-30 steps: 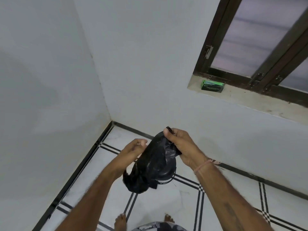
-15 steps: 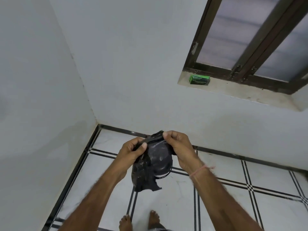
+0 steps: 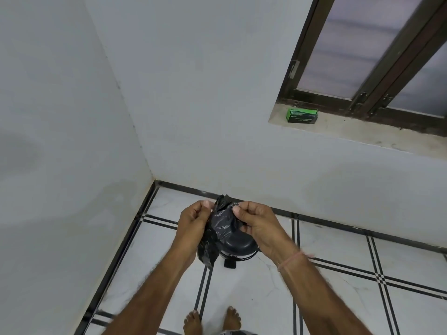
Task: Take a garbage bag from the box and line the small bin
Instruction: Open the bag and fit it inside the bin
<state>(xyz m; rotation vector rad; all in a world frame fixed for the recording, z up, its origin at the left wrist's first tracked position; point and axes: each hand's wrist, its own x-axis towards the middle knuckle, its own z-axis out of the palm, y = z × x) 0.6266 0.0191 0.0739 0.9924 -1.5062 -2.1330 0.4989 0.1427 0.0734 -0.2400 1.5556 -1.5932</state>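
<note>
A crumpled black garbage bag hangs between my two hands in front of me. My left hand pinches its left side and my right hand pinches its top edge with thumb and fingers. Directly below the bag stands the small black bin with a domed lid, a wire handle and a pedal; my hands and the bag cover much of it. The green box of bags lies on the window sill at the upper right.
White walls meet in a corner at the left. The floor is white tile with black stripes. A dark-framed window sits above the sill. My bare feet stand at the bottom edge.
My hands have drawn closer together on the bag's top edge, bunching it. The view has shifted, showing the bin below the bag more clearly.
</note>
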